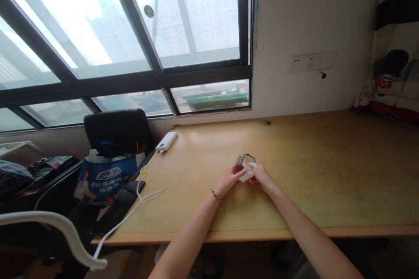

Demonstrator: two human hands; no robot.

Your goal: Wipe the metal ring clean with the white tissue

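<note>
Over the middle of the wooden table, my left hand [231, 177] and my right hand [262, 177] are close together. The fingers of both are closed round a small bundle. Part of it is a dark, shiny ring-shaped object [241, 157] with several thin loops, perhaps metal; its exact kind is too small to tell. A white piece of paper or cloth [245, 177] lies against it, between my two hands. My left thumb presses on the white piece, and my right fingers grip its other side. A beaded bracelet [216, 196] circles my left wrist.
The wooden table [327, 174] runs along the wall. A white power bank [166, 141] with a white cable [139, 202] lies at its left edge. Beside it, a black chair [119, 128] holds a blue bag [103, 176]. A white curved bar [62, 224] juts in at lower left.
</note>
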